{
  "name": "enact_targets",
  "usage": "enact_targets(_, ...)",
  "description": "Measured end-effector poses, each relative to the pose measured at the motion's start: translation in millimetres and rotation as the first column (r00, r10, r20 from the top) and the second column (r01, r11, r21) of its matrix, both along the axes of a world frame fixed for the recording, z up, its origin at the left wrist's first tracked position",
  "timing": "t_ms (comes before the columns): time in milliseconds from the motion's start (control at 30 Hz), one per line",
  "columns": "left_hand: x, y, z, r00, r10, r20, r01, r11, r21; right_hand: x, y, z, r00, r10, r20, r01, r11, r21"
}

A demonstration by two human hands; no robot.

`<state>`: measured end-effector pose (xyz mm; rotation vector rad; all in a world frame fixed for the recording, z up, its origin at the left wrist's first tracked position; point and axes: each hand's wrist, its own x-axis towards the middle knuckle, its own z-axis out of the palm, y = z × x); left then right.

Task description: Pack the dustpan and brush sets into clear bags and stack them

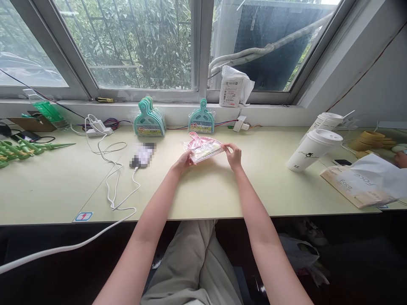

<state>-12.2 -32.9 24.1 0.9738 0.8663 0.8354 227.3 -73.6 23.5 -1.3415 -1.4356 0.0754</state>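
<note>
The pink dustpan-shaped set (205,149) is up over the middle of the desk (203,197), its lower left corner hidden behind the left hand (183,162). That hand is clamped on this corner, though most of its fingertips cannot be made out; the right hand (234,157) pinches the right corner between thumb and fingers. Glare on the clear, crinkled wrapper blurs the printed label inside.

Beyond, against the far wall, a single teal set (201,118) stands upright in its own film. To its left leans a teal stack (149,118), the rear pieces mostly covered by the front one, so their number is hard to tell. A phone (143,155) on the left is pixelated past reading, a smooth white cable (122,203) running from it. Jagged green plastic pieces (19,150) are cut off by the left edge.

On the right, a tapering white lidded cup (314,150) partly hides a second cup (327,120). Nearer lies a soft tissue pack (356,182), a thin white sheet rising from it. At the right edge, only part of another person's hand (400,159) shows.
</note>
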Motion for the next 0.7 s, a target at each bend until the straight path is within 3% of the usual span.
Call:
enact_targets(167, 0.2, -4.0, 2.3, 0.996, -0.090, 0.012, 0.089, 0.996, 0.031, 1.2, -1.2, -1.6, 0.970, -0.163, 0.181, 0.166, 0.986, -0.002)
enact_targets(300, -0.1, -6.9, 5.2, 0.992, -0.124, 0.011, 0.123, 0.991, 0.048, 2.8, 1.0, -3.0, 0.975, -0.154, 0.159, 0.154, 0.988, 0.017)
enact_targets(433, -1.3, -7.2, 4.7, 0.984, -0.174, -0.027, 0.175, 0.981, 0.078, 5.7, 9.0, -10.7, 0.999, -0.005, 0.036, 0.006, 1.000, -0.023)
enact_targets(567, -3.6, -6.0, 2.7, 0.973, -0.223, -0.059, 0.228, 0.969, 0.097, 7.1, 15.5, -17.9, 0.989, 0.016, -0.146, -0.031, 0.994, -0.103)
enact_targets(700, -5.9, -5.0, 1.6, 0.962, -0.250, -0.106, 0.261, 0.959, 0.113, 7.4, 16.3, -19.5, 0.900, 0.048, -0.433, -0.153, 0.965, -0.211)
